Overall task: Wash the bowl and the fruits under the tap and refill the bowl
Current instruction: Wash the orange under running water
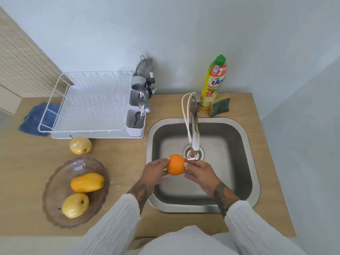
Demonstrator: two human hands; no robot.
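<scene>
Fingers of my left hand (155,169) and right hand (199,171) grip the round orange fruit (175,164) between them, mid-frame over the steel sink (239,162), just below the chrome tap spout (194,144).

A round orange fruit (175,164) sits mid-frame beneath the chrome tap (195,133), while the lower-left brown scalloped glass bowl (55,190) contains an orange mango (87,182) and a yellow apple (75,205), with another yellow apple (80,145) above it.

Sink (237,137): basin open left and right of tap (195,133) | tap spout spans its middle | tabletop (125,150): bare strip between bowl (55,190) and sink | dish rack (88,107) blocks rear left | bottle (214,83), sponge (219,105) behind sink
</scene>
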